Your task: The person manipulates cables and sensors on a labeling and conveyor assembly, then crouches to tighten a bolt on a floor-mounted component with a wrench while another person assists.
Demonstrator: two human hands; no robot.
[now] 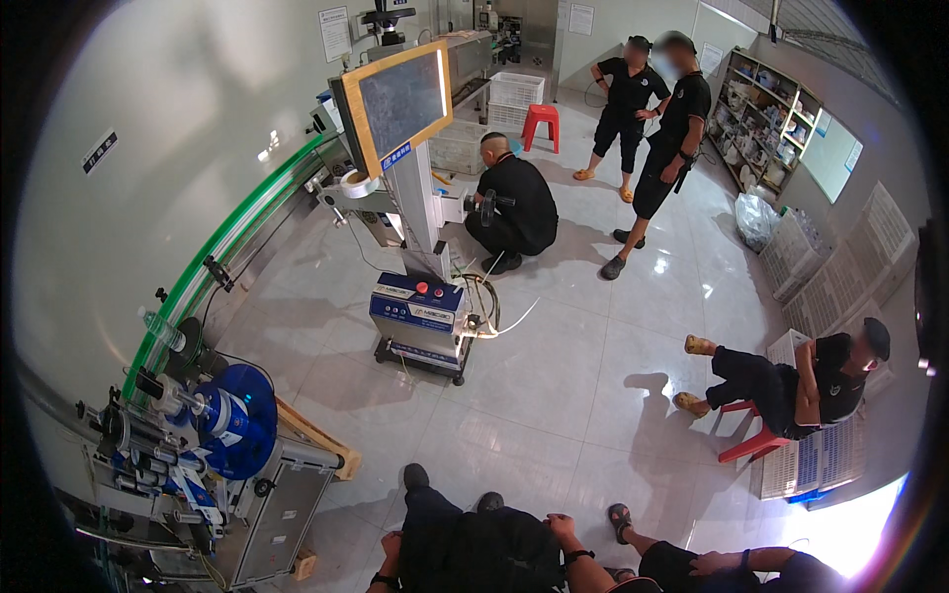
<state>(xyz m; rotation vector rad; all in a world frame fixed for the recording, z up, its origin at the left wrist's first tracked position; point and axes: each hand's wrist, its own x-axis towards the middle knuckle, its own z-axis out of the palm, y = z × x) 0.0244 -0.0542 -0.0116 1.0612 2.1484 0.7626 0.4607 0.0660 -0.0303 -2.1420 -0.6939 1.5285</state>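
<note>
Two dark-clothed legs (474, 549) stretch forward from the lower edge, ending in dark shoes. Beside the left thigh rests my left hand (391, 545), its fingers too small and shadowed to make out. My right hand (560, 528) lies against the outer side of the right thigh, fingers curled in with nothing seen in them. A dark band (577, 556) circles the right wrist. No tool or part is visible at either hand. To the right, a neighbour's hand (708, 563) rests on that person's dark clothing.
A machine with a framed screen (403, 104) stands on a wheeled blue-and-white base (420, 318). A person (519, 203) squats behind it. Left are labelling equipment with a blue disc (242, 420) and a green-edged conveyor (213, 249). Others stand beyond; one sits on a red stool (753, 441).
</note>
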